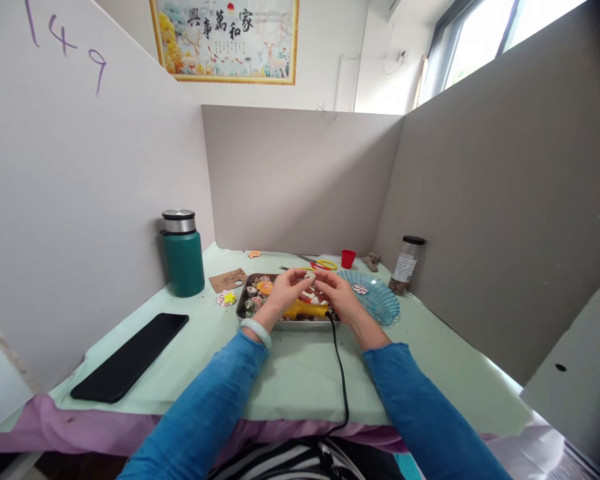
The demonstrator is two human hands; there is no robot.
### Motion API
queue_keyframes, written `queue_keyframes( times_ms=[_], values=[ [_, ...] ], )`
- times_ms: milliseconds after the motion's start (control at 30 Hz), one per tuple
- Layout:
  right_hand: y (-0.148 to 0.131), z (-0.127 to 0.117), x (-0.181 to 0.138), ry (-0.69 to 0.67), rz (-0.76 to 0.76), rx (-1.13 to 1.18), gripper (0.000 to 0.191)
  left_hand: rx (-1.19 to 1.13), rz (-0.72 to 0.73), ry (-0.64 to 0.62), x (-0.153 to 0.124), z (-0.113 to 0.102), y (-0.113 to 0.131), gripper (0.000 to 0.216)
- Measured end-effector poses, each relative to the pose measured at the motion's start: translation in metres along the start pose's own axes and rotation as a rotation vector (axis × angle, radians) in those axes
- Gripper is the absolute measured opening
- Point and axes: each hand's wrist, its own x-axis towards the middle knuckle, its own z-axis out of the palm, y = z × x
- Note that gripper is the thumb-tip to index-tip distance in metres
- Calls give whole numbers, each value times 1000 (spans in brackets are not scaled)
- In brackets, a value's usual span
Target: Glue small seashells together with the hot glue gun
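Above the metal tray [300, 326], my left hand [283, 295] and my right hand [341, 295] meet with fingertips pinched. Between them is a small whitish piece [310, 274], mostly covered by the fingers; its kind is too small to make out. Under my hands a yellow glue gun [307, 309] lies across the tray, its black cord [341, 367] running down over the table's front edge. Colourful small bits, like shells or stones [252, 297], fill the tray's left side. My forearms hide part of the tray.
A green bottle [184, 263] and a black phone [131, 357] are on the left. A blue glass plate [387, 301] holds a small patterned piece. Scissors [325, 265], a red cup [348, 259] and a lidded jar [405, 265] stand behind and right. Grey panels [303, 180] enclose the table.
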Motion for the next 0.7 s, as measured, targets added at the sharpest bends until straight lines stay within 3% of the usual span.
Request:
queue_keyframes(
  times_ms=[267,700],
  values=[
    [-1,2,1,101,-66,-87,24,-40,-47,24,2,-1,-2,35],
    [-1,7,0,90,-63,-233,25,-34,-68,11,3,-2,-6,31]
  ],
)
